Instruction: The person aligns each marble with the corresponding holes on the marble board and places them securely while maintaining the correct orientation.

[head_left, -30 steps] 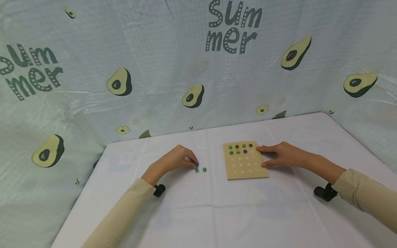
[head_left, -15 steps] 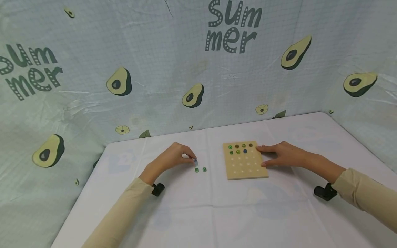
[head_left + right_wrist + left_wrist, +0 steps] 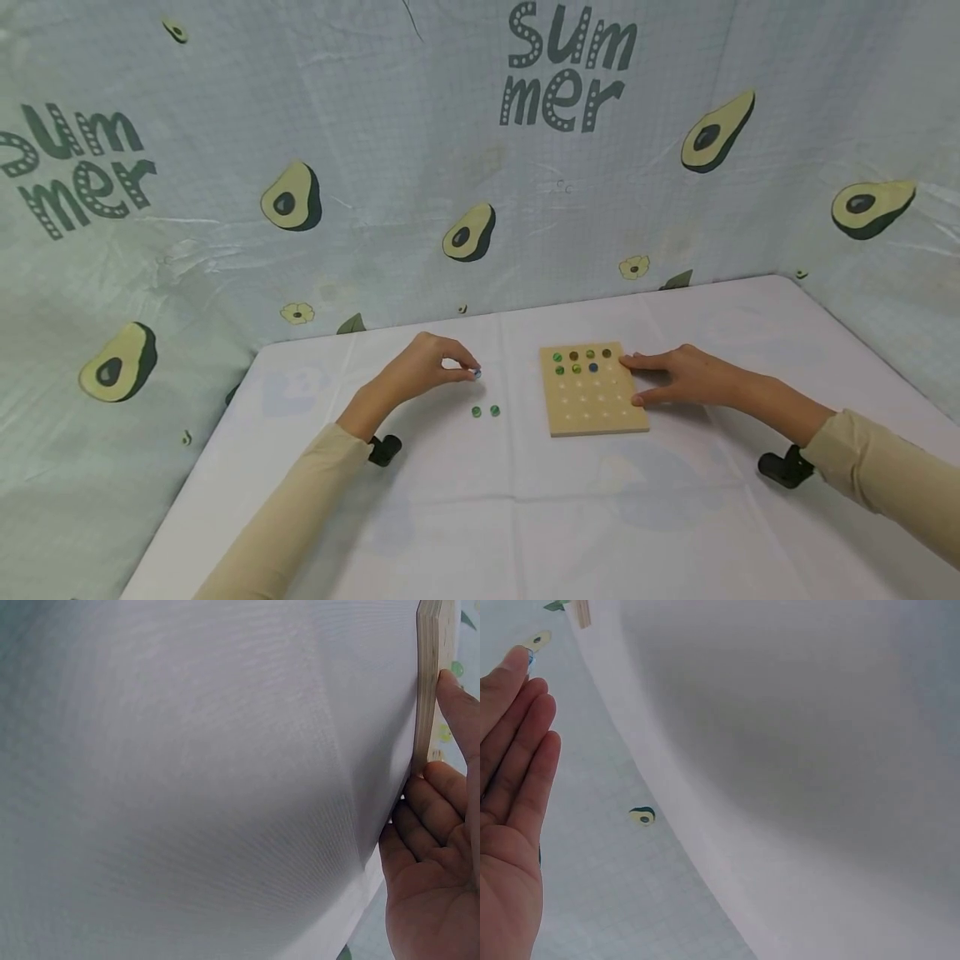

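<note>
My left hand pinches a small blue glass marble between thumb and fingertips, above the table. In the left wrist view the marble shows partly behind the thumb. Just nearer than this hand, two green marbles lie side by side on the cloth. To their right is a square wooden board with rows of round hollows. Several green, brown, yellow-green and blue marbles sit in its two far rows. My right hand touches the board's right edge with outstretched fingers and thumb; the edge also shows in the right wrist view.
A white cloth with fold creases covers the table. Behind it hangs a pale curtain printed with avocados and lettering. Each wrist carries a black camera mount.
My left hand has lifted the blue marble from beside the green ones and moved it away toward the table's far side. The right hand and the board stay in place.
</note>
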{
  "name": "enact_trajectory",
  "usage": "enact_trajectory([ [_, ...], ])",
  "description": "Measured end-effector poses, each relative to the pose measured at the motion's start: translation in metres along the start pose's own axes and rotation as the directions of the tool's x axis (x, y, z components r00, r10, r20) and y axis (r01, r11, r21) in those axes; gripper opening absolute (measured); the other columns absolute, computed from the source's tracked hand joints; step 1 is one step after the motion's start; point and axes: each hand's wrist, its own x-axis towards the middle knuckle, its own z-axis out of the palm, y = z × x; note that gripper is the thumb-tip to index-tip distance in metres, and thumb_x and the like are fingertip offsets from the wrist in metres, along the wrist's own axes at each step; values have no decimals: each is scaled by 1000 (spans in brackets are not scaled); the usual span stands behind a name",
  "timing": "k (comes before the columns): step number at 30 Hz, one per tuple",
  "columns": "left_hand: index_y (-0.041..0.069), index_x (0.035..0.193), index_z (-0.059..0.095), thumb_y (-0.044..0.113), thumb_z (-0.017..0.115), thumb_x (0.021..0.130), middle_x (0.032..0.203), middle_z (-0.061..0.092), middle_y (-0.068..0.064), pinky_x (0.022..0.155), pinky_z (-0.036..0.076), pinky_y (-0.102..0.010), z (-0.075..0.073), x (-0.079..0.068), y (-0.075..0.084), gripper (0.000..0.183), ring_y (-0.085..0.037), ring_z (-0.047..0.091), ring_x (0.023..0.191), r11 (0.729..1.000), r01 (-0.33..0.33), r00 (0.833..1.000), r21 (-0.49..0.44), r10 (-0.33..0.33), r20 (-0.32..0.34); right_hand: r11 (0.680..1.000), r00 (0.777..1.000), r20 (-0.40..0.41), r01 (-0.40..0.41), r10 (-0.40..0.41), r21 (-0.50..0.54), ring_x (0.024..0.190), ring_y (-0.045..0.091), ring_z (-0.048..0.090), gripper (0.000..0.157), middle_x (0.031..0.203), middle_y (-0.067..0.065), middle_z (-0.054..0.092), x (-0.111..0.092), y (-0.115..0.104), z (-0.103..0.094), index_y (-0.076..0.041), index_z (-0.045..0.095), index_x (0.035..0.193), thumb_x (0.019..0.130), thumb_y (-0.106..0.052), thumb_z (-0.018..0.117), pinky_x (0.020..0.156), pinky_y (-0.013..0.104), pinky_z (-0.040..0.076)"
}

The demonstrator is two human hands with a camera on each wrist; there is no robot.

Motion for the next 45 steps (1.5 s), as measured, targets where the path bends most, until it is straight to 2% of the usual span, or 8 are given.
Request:
enact_trajectory([
  [8,10,102,82,13,80,88,101,78,0,89,58,-45,-2,3,4,15,-19,72,100,1000,12,1000,-28,-13,-17,1000,1000,8,-17,17,6,137,44,46,82,150,16,50,0,1,0,-16,53,149,85,-64,71,105,60,43],
  [23,10,103,81,13,80,89,101,78,1,85,58,-42,-3,10,14,15,-15,72,98,999,-29,999,-14,29,-24,1000,1000,6,-7,6,12,137,44,46,83,150,16,50,0,3,3,-16,53,149,85,-66,70,105,60,43],
  [31,8,103,81,13,80,89,102,78,-2,86,58,-44,-2,19,23,16,-17,72,98,998,-56,998,-23,56,-34,1000,1000,-6,11,-11,9,136,43,47,81,149,16,51,0,2,2,-15,54,148,86,-64,71,104,59,45],
  [39,11,104,81,16,80,89,102,77,3,84,56,-27,1,32,32,15,-10,70,96,998,-65,997,-14,64,-43,1000,1000,-6,17,-17,25,137,42,47,80,149,16,51,-1,2,2,-15,54,148,86,-61,72,104,59,45],
  [45,11,103,81,15,80,89,102,78,2,83,56,-26,3,39,38,15,-11,70,95,996,-86,996,-12,86,-33,1000,1000,-4,14,-14,19,136,43,47,80,149,17,51,-1,2,0,-15,54,148,86,-61,72,103,59,45],
])
